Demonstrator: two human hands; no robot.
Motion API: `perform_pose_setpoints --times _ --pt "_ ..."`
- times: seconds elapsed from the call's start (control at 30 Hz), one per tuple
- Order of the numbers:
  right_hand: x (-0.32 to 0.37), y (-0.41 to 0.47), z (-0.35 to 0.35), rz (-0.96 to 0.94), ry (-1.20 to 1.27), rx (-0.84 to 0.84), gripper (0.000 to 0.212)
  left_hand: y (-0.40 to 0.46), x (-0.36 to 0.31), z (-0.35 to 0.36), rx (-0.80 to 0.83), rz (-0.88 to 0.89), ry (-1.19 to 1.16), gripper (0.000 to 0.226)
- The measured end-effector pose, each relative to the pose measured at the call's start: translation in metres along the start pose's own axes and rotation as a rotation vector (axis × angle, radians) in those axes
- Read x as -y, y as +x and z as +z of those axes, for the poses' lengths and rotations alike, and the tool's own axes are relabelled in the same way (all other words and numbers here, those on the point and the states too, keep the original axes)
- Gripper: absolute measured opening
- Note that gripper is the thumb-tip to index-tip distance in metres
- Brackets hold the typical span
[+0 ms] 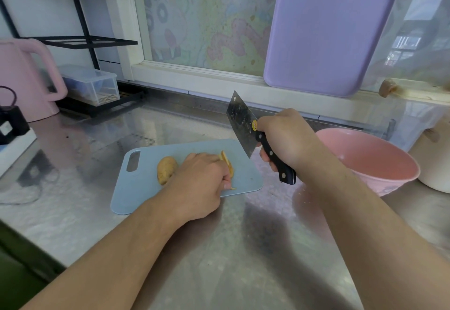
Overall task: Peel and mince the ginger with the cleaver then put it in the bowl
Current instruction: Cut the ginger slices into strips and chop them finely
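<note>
So we've got our right hand (285, 136) wrapped tight around the black riveted handle of the cleaver (241, 124), blade lifted off the board and tilted, tip pointing to the upper left of the frame. Our left hand (202, 183) sits mid-frame on the pale blue plastic cutting board (136, 188), fingers (226, 180) curled down, pinning thin yellowish ginger slices (227, 163) that poke out on its right side. That's the bit that matters: the slices lie just below and left of the blade edge, stacked roughly on edge, long axis running toward us. The knobbly, tan-skinned ginger chunk (166, 169) lies just left of that hand, apparently still unpeeled. The smooth pink bowl (379, 163) waits at right on the shiny steel table (231, 248). Looks like mincing has barely begun.
</note>
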State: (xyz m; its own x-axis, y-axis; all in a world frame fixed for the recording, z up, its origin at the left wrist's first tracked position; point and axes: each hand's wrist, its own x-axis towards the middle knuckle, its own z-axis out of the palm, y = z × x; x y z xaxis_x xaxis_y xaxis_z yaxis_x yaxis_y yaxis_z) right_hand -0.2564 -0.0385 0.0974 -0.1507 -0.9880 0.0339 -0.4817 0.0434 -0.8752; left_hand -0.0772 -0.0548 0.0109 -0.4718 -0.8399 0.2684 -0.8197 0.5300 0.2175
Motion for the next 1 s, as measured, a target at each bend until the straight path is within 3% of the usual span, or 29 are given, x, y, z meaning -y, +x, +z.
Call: perform_pose_setpoints --times 0.13,0.27,0.4,0.6,0.73,0.9,1.0 --pt "0.001 -0.001 -0.001 -0.001 -0.007 0.000 0.015 0.000 0.002 0.001 -0.023 -0.037 -0.070 0.013" --pt "0.000 -0.002 -0.001 -0.001 -0.007 -0.001 0.014 0.004 0.002 -0.005 -0.221 -0.266 -0.300 0.017" --pt "0.000 -0.001 0.001 0.006 -0.006 -0.004 0.013 0.009 -0.003 -0.006 -0.243 -0.397 -0.209 0.016" --pt "0.001 -0.002 0.001 0.006 -0.021 -0.001 0.016 0.010 0.003 -0.002 -0.231 -0.399 -0.178 0.028" --pt "0.000 -0.003 0.001 0.003 -0.016 -0.001 0.015 0.009 0.014 -0.002 -0.260 -0.404 -0.271 0.021" --pt "0.001 -0.002 0.001 0.000 -0.011 -0.001 0.015 0.005 0.014 0.000 -0.205 -0.292 -0.201 0.006" --pt "0.001 -0.002 0.000 -0.003 -0.004 -0.002 0.014 0.007 0.011 0.001 -0.227 -0.287 -0.144 0.015"
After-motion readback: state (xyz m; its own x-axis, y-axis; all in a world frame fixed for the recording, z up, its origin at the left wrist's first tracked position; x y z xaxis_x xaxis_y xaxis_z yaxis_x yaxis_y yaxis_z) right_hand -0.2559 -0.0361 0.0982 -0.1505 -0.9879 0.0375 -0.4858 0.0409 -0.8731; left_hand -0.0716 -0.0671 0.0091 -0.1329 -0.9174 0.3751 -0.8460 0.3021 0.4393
